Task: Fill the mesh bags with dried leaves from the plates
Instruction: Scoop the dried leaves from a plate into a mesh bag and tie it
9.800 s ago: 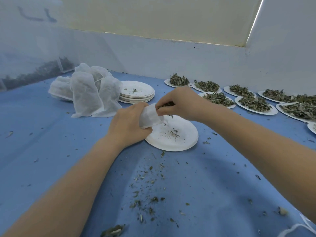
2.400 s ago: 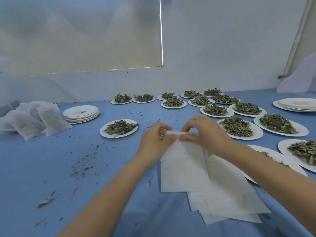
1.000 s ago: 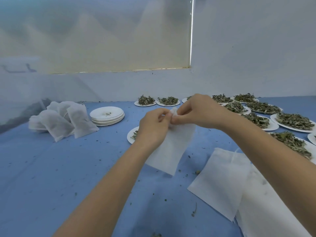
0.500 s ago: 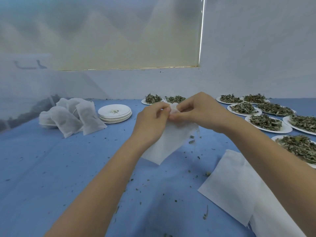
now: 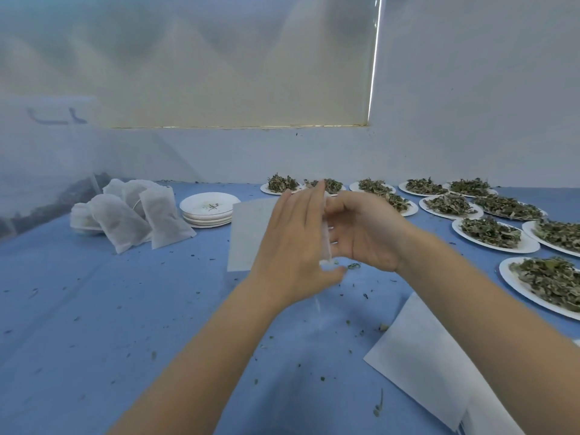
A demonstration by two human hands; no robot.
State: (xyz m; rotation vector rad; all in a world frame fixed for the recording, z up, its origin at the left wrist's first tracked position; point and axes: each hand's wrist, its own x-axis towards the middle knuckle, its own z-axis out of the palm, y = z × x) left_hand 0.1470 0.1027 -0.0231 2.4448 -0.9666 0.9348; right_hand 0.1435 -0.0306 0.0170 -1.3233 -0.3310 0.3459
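Head view: empty mesh bag (image 5: 248,233) upright between flat-fingered left hand (image 5: 293,246) and loosely spread right hand (image 5: 364,233).

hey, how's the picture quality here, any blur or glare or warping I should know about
Head view: the left hand, right hand and the empty mesh bag between them are motion-blurred; the plates of dried leaves are fairly sharp. A bright strip of light glares along the window blind's edge. Wide-angle warping stretches the forearms. Lighting is soft, bluish.
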